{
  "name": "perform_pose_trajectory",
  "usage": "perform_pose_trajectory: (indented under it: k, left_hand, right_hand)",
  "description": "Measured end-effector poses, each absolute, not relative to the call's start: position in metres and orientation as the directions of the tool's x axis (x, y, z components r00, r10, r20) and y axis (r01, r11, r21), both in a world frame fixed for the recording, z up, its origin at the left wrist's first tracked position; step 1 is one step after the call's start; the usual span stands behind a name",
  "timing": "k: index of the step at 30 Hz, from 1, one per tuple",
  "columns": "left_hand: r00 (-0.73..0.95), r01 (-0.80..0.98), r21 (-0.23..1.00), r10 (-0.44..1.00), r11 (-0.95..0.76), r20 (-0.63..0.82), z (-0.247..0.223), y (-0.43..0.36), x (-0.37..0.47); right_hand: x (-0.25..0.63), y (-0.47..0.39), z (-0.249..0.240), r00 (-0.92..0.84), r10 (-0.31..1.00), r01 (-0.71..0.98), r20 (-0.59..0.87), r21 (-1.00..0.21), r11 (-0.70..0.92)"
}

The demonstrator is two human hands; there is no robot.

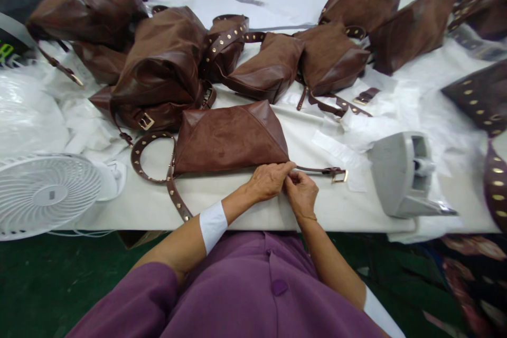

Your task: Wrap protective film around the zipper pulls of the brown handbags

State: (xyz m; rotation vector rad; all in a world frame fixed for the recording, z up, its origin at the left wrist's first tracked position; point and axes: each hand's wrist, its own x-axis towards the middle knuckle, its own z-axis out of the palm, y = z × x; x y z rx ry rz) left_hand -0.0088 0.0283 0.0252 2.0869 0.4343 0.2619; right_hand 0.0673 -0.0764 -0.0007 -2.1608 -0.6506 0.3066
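A brown bag [233, 137] with suede and smooth leather panels lies on the white table in front of me. My left hand [271, 179] is closed at the bag's near right corner, its fingertips on the edge. Right beside it, my right hand [301, 193] is pinched at the same corner; whatever is between its fingers is too small to make out. A thin strap with a buckle [339, 175] runs right from that corner. On the bag's left side, a studded strap [178, 199] curls and hangs toward the table's front edge.
More brown bags [162, 58] are piled at the back left, others [335, 58] at the back right. A white fan [49, 195] stands at the left, a grey tape dispenser [400, 174] at the right. Crumpled white paper and plastic [420, 100] lie around.
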Motion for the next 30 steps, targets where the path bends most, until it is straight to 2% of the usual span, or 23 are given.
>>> perform_pose_trajectory:
  k: [3,5,7,10,13,15,17,20,24,27,30]
  left_hand:
    - [0.956,0.148,0.775,0.290,-0.615,0.047,0.025,0.037,-0.001]
    - [0.965,0.131,0.778,0.257,-0.614,0.041,0.030,0.043,0.000]
    - [0.963,0.122,0.828,0.269,-0.547,0.036,0.035,0.046,-0.006]
    - [0.894,0.129,0.926,0.446,-0.355,0.046,0.035,0.045,-0.026]
    - [0.722,0.223,0.972,0.682,-0.067,-0.118,0.023,0.037,-0.042]
    - [0.650,0.262,0.953,0.701,0.153,-0.292,0.014,0.031,-0.044]
    - [0.637,0.253,0.910,0.652,0.327,-0.412,0.009,0.027,-0.038]
    - [0.649,0.239,0.821,0.544,0.518,-0.532,0.008,0.024,-0.024]
    - [0.662,0.191,0.660,0.401,0.726,-0.633,0.008,0.022,-0.011]
    - [0.610,0.127,0.655,0.462,0.745,-0.644,0.005,0.018,-0.009]
    - [0.527,0.116,0.768,0.617,0.629,-0.585,0.005,0.011,-0.009]
  right_hand:
    - [0.068,-0.074,0.001,0.824,0.566,0.379,0.010,-0.752,-0.539]
    - [0.068,-0.072,0.002,0.826,0.564,0.363,-0.004,-0.762,-0.537]
    - [0.069,-0.070,0.003,0.827,0.554,0.260,-0.090,-0.813,-0.521]
    - [0.071,-0.067,0.004,0.765,0.549,-0.060,-0.336,-0.886,-0.459]
    - [0.077,-0.063,0.006,0.621,0.571,-0.396,-0.536,-0.844,-0.362]
    - [0.082,-0.061,0.007,0.529,0.589,-0.534,-0.611,-0.779,-0.329]
    - [0.086,-0.059,0.008,0.454,0.610,-0.611,-0.649,-0.725,-0.317]
    - [0.090,-0.059,0.011,0.382,0.648,-0.664,-0.659,-0.684,-0.304]
    - [0.091,-0.060,0.012,0.380,0.664,-0.667,-0.644,-0.689,-0.286]
    - [0.088,-0.062,0.008,0.458,0.655,-0.603,-0.601,-0.752,-0.267]
    - [0.084,-0.064,0.003,0.648,0.580,-0.373,-0.494,-0.870,-0.324]
